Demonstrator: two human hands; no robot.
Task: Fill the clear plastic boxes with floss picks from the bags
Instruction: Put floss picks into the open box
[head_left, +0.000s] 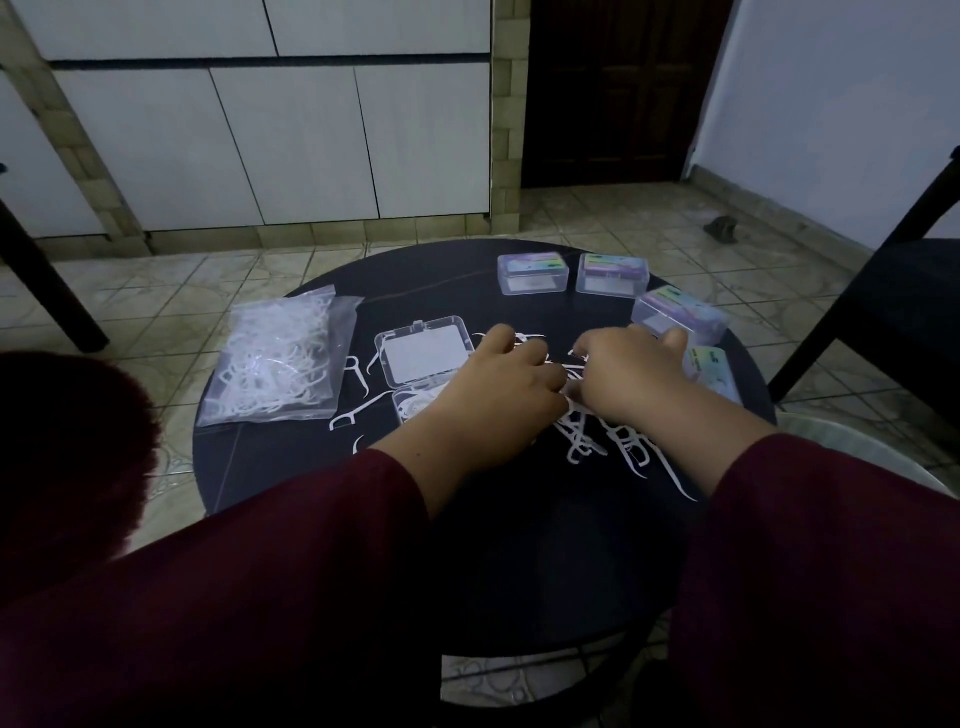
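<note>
On the round black table (291, 467) an open clear plastic box (423, 353) lies with its lid flipped back; its base, partly under my left wrist, holds a few white floss picks. A clear bag of floss picks (280, 358) lies to its left. Loose floss picks (618, 441) are scattered mid-table and beside the box. My left hand (498, 384) and my right hand (628, 379) meet over the loose pile, fingers curled down into the picks; the fingertips are hidden. Closed boxes with coloured labels stand at the back right: one (531, 274), another (613, 274), a third (678, 314).
A fourth labelled box (714, 371) sits behind my right hand near the table's right edge. Dark furniture legs stand at far left (47, 291) and right (857, 291). Tiled floor surrounds the table; a pale round bin rim (857, 441) shows at the right.
</note>
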